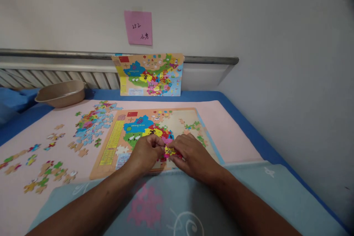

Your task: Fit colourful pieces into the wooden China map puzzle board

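A partly assembled jigsaw puzzle of an illustrated map lies in its puzzle board (106, 164). My left hand (146, 153) is over the lower middle of the map, thumb and forefinger pinched together. Whatever is in that pinch is hidden by the fingers. Close beside it, my right hand (193, 155) is bent over the map, thumb and fingers closing around a yellow and pink puzzle piece (170, 151). Both hands' fingertips nearly meet there. Several green and tan pieces lie loose on the board's bare right part (177, 118).
Loose puzzle pieces (94, 123) are heaped left of the board, with more clusters (52, 173) farther left. A matching map picture (151, 77) leans upright against the wall rail (210, 60). At back left stands a brown plastic basin (62, 94). A blue-grey cloth (249, 184) covers the near edge.
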{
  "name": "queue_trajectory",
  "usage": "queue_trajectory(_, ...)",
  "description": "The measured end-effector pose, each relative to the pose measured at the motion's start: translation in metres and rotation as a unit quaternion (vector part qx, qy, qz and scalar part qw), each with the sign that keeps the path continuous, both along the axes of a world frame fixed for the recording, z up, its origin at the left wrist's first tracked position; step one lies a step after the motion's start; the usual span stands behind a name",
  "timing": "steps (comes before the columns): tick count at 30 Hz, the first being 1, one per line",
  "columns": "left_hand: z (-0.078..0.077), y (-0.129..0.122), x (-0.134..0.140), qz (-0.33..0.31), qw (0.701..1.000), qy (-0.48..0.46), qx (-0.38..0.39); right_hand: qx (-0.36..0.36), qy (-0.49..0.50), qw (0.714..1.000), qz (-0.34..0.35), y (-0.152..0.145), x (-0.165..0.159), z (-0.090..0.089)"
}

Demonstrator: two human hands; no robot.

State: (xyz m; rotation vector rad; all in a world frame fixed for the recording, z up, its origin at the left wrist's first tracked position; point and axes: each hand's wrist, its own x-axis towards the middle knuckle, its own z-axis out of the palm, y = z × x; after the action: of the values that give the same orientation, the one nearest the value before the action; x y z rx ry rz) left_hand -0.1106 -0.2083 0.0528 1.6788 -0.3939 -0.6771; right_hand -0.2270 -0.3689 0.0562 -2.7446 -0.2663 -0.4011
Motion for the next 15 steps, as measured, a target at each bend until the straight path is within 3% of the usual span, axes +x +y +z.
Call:
queue_trajectory(8,-0.002,0.001,0.001,-0.010,0.999,-0.035,0.014,-0.012,-0.003,1.000,0.001,0.001,0.000,0.001)
queue_trajectory(12,0.014,0.018,0.002,-0.003,0.994,-0.110,0.025,-0.031,0.006,0.999,-0.009,-0.006,-0.001,0.002)
queue_trajectory(15,0.026,0.042,0.000,-0.040,0.978,-0.194,0.063,-0.039,0.005,0.999,-0.030,-0.019,-0.003,0.002)
